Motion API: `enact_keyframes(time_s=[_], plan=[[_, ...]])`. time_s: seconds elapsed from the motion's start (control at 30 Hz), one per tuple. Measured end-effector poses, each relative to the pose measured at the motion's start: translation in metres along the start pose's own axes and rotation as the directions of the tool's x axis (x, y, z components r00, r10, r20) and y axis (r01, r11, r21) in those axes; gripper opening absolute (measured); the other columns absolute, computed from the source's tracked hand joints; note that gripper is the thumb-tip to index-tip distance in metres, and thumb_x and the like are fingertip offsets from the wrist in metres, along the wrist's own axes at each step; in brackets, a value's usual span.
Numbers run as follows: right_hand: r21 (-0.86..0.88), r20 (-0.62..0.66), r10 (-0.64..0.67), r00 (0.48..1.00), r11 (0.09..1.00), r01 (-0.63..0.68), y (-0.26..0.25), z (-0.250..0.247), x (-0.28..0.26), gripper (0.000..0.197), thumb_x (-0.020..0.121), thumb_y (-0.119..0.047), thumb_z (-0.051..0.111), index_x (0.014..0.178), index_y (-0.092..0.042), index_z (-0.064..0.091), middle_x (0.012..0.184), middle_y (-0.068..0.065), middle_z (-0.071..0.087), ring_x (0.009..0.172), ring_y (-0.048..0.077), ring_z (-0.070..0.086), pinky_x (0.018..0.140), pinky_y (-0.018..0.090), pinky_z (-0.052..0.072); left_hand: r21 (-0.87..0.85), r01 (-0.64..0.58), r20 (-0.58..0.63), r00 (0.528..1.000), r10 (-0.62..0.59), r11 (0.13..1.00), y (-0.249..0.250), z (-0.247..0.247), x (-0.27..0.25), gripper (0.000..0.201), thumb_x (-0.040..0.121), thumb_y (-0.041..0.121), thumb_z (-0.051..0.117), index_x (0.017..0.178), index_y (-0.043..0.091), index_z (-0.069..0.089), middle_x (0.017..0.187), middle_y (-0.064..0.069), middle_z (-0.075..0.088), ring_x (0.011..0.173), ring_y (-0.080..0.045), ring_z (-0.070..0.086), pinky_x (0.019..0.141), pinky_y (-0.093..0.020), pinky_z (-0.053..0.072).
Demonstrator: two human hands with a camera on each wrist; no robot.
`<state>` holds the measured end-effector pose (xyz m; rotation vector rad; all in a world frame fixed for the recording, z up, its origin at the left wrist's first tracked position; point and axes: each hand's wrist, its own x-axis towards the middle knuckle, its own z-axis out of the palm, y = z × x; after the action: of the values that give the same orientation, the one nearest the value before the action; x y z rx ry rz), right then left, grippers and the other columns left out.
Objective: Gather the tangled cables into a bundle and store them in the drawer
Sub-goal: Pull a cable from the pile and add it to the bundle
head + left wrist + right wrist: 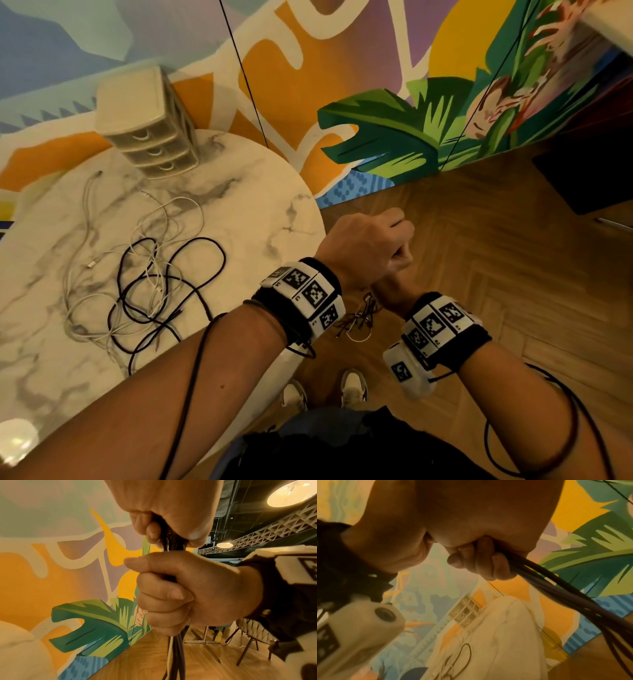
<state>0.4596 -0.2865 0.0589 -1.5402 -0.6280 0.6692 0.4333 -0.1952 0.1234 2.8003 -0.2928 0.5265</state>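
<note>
Off the table's right edge, over the floor, both hands hold one bundle of dark and white cables. My left hand is fisted on top, its fingers curled round the strands. Just beneath it my right hand grips the same bundle, which hangs down below the fist. In the right wrist view the dark strands run out of the right hand. More tangled white and black cables lie on the round marble table. The small drawer unit stands at the table's far edge, all three drawers closed.
A painted mural wall runs behind the table. Wooden floor lies under my hands, with my shoes below. A dark flat object sits on the floor at the right. Chairs stand farther off.
</note>
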Motion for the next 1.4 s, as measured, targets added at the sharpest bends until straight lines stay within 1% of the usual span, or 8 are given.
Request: enact_keyframes(time_s=[0.13,0.27,0.33,0.4,0.57,0.93,1.2,1.4], plan=[[0.069,-0.035,-0.04,0.999,0.997,0.043,-0.005,0.01,-0.005,0.025,0.092,-0.01,0.043,0.074,-0.026,0.052,0.065,-0.01,0.055,0.063,-0.005,0.058,0.055,0.013,0.048,-0.029,0.106,0.082,0.991,-0.103,0.994,-0.006,-0.009,-0.017,0.031,0.091,0.042,0.043,0.098,0.016,0.059,0.093,0.001,0.06,0.063,-0.01,0.051,0.051,-0.022,0.033],[0.016,0.046,0.16,0.986,0.987,-0.161,0.017,0.018,-0.003,0.031,0.09,-0.04,0.041,0.072,-0.034,0.065,0.055,0.007,0.059,0.05,0.034,0.049,0.052,0.049,0.044,-0.129,0.453,0.117,0.89,-0.44,0.882,-0.028,-0.022,-0.071,0.026,0.096,0.041,0.042,0.105,0.02,0.054,0.095,0.01,0.052,0.065,-0.011,0.047,0.054,-0.026,0.038],[-0.019,0.105,0.258,0.96,0.966,-0.257,0.025,0.023,-0.002,0.033,0.092,-0.036,0.037,0.108,-0.04,0.066,0.065,0.014,0.067,0.055,0.048,0.049,0.057,0.058,0.046,0.015,0.612,0.288,0.755,-0.589,0.791,-0.045,-0.019,-0.115,0.022,0.095,0.042,0.042,0.093,0.021,0.051,0.086,0.008,0.051,0.074,-0.018,0.053,0.062,-0.033,0.044],[-0.015,0.124,0.31,0.943,0.95,-0.311,0.025,0.031,0.003,0.047,0.091,-0.025,0.035,0.135,-0.029,0.05,0.072,0.02,0.068,0.042,0.033,0.045,0.043,0.034,0.043,0.185,0.7,0.445,0.567,-0.694,0.69,-0.063,-0.015,-0.173,0.023,0.094,0.04,0.043,0.083,0.021,0.049,0.085,0.002,0.055,0.083,-0.025,0.057,0.064,-0.034,0.042],[0.073,0.084,0.397,0.914,0.912,-0.403,0.026,0.055,0.004,0.043,0.098,-0.011,0.027,0.131,-0.01,0.054,0.07,0.033,0.061,0.031,0.008,0.029,0.034,0.016,0.025,0.387,0.852,0.378,0.202,-0.904,0.352,-0.1,-0.032,-0.295,0.025,0.092,0.035,0.047,0.1,0.014,0.057,0.108,-0.016,0.064,0.098,-0.034,0.059,0.075,-0.036,0.046],[-0.112,0.067,0.488,0.87,0.87,-0.48,0.039,0.083,-0.033,0.041,0.097,-0.008,0.026,0.111,-0.004,0.064,0.051,0.016,0.055,0.037,0.016,0.031,0.038,0.02,0.028,0.232,0.96,0.424,0.044,-0.904,0.155,-0.14,0.004,-0.279,0.052,0.089,0.052,0.045,0.113,0.007,0.058,0.121,-0.02,0.057,0.107,-0.037,0.056,0.085,-0.039,0.046],[-0.227,0.1,0.421,0.901,0.892,-0.392,0.039,0.109,-0.043,0.037,0.103,-0.016,0.028,0.106,-0.008,0.064,0.051,0.009,0.055,0.044,0.018,0.04,0.043,0.019,0.031,0.29,0.818,0.598,0.25,-0.761,0.497,-0.094,-0.011,-0.267,0.044,0.088,0.052,0.046,0.102,0.013,0.058,0.106,-0.01,0.061,0.091,-0.027,0.058,0.068,-0.03,0.041],[-0.338,0.328,0.391,0.86,0.898,-0.28,0.018,0.164,-0.033,0.027,0.097,-0.001,0.038,0.094,-0.008,0.064,0.066,-0.012,0.051,0.052,-0.007,0.048,0.057,0.012,0.032,0.281,0.553,0.514,0.604,-0.609,0.785,-0.055,-0.076,-0.234,0.025,0.089,0.043,0.041,0.084,0.022,0.053,0.076,-0.001,0.055,0.069,-0.022,0.054,0.056,-0.029,0.037]])
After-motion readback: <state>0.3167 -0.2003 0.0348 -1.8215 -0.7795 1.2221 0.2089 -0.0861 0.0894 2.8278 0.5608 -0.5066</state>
